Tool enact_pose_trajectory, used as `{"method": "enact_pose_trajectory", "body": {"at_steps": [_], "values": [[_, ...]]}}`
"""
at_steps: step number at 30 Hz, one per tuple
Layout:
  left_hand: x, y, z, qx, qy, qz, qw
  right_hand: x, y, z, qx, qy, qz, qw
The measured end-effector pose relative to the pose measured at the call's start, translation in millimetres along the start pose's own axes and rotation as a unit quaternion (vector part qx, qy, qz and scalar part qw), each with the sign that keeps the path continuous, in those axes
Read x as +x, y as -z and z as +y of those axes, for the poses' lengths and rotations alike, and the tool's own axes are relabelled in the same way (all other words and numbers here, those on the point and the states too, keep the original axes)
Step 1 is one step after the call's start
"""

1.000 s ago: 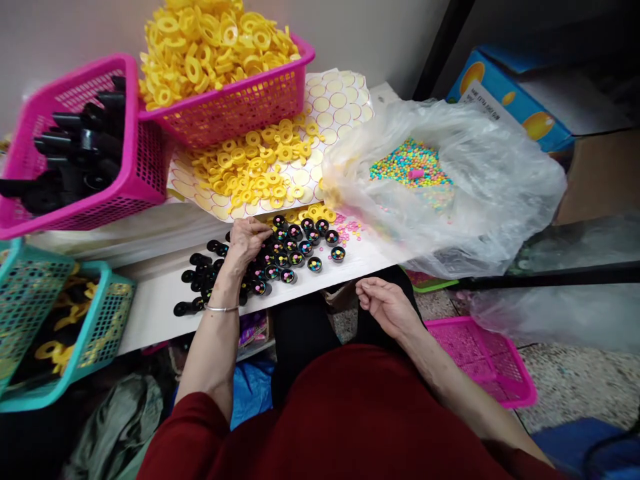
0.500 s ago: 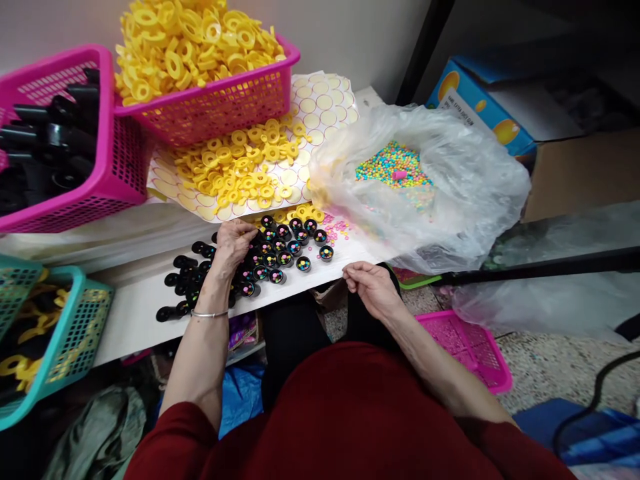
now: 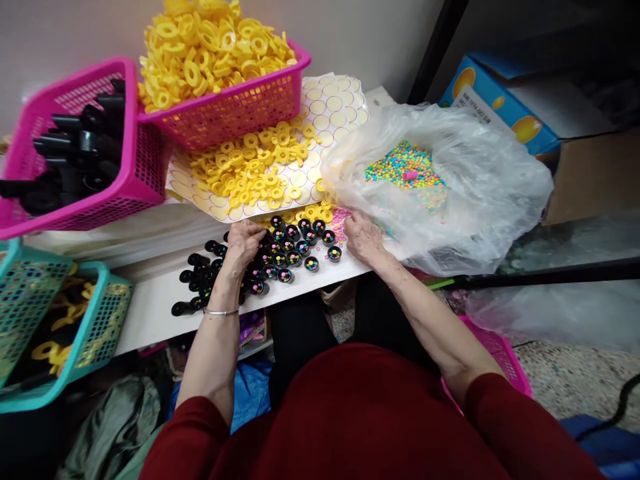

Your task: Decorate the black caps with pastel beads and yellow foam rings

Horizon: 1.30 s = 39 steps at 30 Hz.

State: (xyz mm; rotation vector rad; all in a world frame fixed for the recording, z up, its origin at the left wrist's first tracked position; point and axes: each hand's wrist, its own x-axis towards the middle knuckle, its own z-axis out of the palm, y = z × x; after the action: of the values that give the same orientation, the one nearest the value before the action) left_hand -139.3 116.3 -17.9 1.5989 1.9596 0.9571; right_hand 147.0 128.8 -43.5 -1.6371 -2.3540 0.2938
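Observation:
My left hand (image 3: 244,243) is closed in a pinch at the far edge of a group of small round black cups (image 3: 287,245), its fingertips against the cups. What lies between those fingertips is too small to make out. Many of the cups hold coloured beads, several with a pink piece on top. My right hand (image 3: 364,239) is down on the white board, fingers curled together over small pink rings (image 3: 339,223). Its fingertips are partly hidden, so anything in them does not show. Darker black pieces (image 3: 200,273) stand to the left, partly behind my left forearm.
Yellow ring parts (image 3: 250,167) lie on a sticker sheet (image 3: 333,100) beneath a pink basket (image 3: 235,110) heaped with more. Another pink basket (image 3: 133,140) holds black tubes. A plastic bag (image 3: 480,193) of coloured beads (image 3: 400,163) lies right, beside a blue box (image 3: 475,87). Teal baskets (image 3: 95,320) stand left.
My right hand has moved forward from the board's near edge onto the pink rings. My left hand stays pinched at the cups. The whole view has shifted slightly.

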Motion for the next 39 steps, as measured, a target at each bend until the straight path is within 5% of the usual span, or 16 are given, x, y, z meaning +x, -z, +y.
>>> {"method": "enact_pose_trajectory", "body": {"at_steps": [7, 10, 13, 16, 20, 23, 26, 32, 39], "values": [[-5.7, 6.6, 8.8, 0.038, -0.050, 0.067, 0.996, 1.6, -8.1, 10.9, 0.007, 0.033, 0.033, 0.999], [-23.4, -1.3, 34.1, 0.040, -0.098, 0.125, 0.986, 0.8, -11.7, 17.4, 0.067, 0.029, 0.085, 0.994], [-53.6, -26.3, 70.8, -0.016, -0.168, 0.122, 0.978, -3.8, -8.5, 15.3, 0.195, 0.012, 0.144, 0.970], [-86.0, -64.0, 101.9, -0.103, -0.241, 0.084, 0.961, -19.9, 6.0, 2.6, 0.414, -0.044, 0.169, 0.893], [-120.8, -101.9, 118.6, -0.214, -0.266, 0.008, 0.940, -57.3, 32.2, -17.4, 0.694, -0.165, 0.004, 0.701], [-137.7, -106.6, 117.8, -0.285, -0.233, 0.004, 0.930, -81.4, 42.9, -25.6, 0.762, -0.199, -0.094, 0.609], [-145.5, -98.0, 113.3, -0.328, -0.205, 0.001, 0.922, -93.0, 43.3, -28.6, 0.785, -0.196, -0.160, 0.565], [-146.2, -75.3, 103.8, -0.437, -0.101, -0.069, 0.891, -92.1, 37.6, -40.8, 0.800, -0.182, -0.230, 0.523], [-139.5, -66.0, 92.5, -0.505, 0.005, -0.146, 0.851, -90.5, 28.0, -53.1, 0.818, -0.186, -0.243, 0.487]]}}
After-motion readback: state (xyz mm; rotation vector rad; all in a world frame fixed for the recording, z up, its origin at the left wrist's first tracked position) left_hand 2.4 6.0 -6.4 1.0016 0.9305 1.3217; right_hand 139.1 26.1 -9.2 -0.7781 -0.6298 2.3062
